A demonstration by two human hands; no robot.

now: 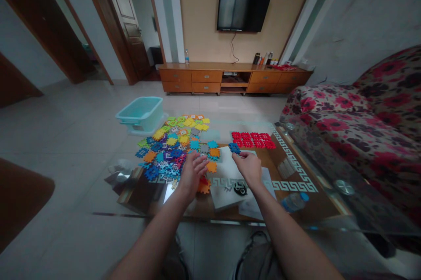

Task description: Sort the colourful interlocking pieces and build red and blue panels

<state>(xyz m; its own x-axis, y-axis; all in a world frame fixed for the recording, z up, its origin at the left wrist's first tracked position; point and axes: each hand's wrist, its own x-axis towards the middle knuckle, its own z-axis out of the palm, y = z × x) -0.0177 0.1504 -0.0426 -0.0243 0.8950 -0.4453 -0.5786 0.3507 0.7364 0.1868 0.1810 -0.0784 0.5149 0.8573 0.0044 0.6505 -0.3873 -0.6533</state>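
Observation:
My right hand (248,167) pinches a dark blue interlocking puzzle tile (234,148) above the glass table (296,170). Beside the right edge of a heap of mixed coloured tiles (164,157), my left hand (193,170) is held with its fingers stretched out and nothing seen in it. Orange tiles (211,166) lie just right of that hand, partly behind the fingers. Past my right hand, red tiles (253,140) are laid out in two neat rows on the glass.
A turquoise plastic tub (140,113) stands beyond the heap at the left. White sheets or boards (226,196) and a bottle with a blue cap (295,202) show beneath the glass. A floral sofa (332,109) flanks the table on the right; a low wooden cabinet (207,80) lines the far wall.

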